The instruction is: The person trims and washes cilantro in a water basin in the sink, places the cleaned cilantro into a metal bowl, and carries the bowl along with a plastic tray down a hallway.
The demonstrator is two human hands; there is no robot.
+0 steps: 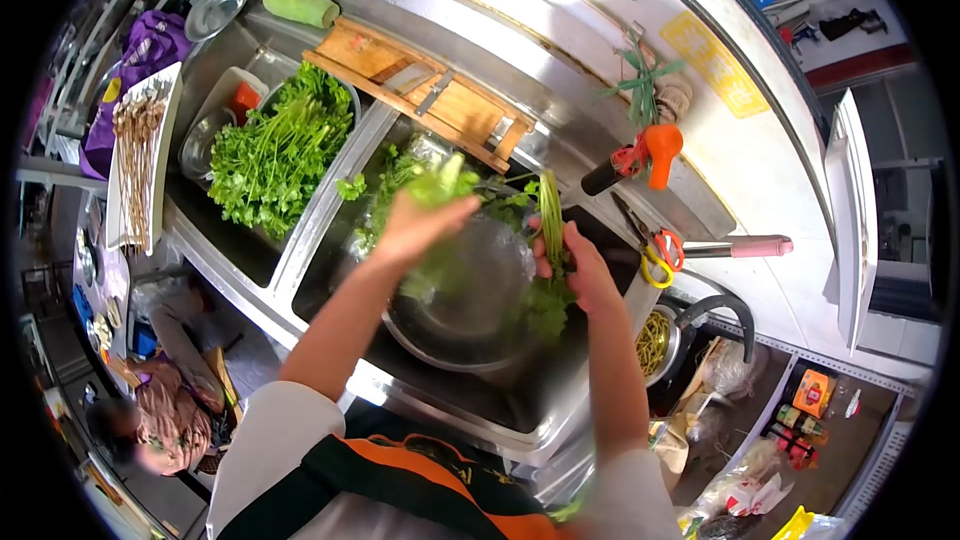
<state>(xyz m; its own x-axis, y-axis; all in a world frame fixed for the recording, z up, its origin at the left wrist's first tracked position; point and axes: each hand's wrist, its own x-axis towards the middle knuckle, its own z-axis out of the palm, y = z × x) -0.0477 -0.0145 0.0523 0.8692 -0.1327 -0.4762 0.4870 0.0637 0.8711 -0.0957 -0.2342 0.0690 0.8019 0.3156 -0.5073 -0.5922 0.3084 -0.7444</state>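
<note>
Over the right sink basin, my left hand (425, 225) is closed around a bunch of green herbs (443, 180), blurred by motion. My right hand (585, 265) grips a bundle of green stems (551, 215), its leaves hanging down below the hand. Beneath both hands a round metal bowl (440, 340) rests in the basin. More loose greens (395, 185) lie at the back left of this basin. A large pile of leafy greens (275, 150) fills a metal bowl in the left basin.
A wooden slicer board (400, 80) lies across the sinks, with a green gourd (300, 6) behind it. Scissors (660, 258) and a pink-handled knife (750, 247) are at the right. Skewers fill a white tray (116, 225) at the left. Another person (175, 410) sits at the lower left.
</note>
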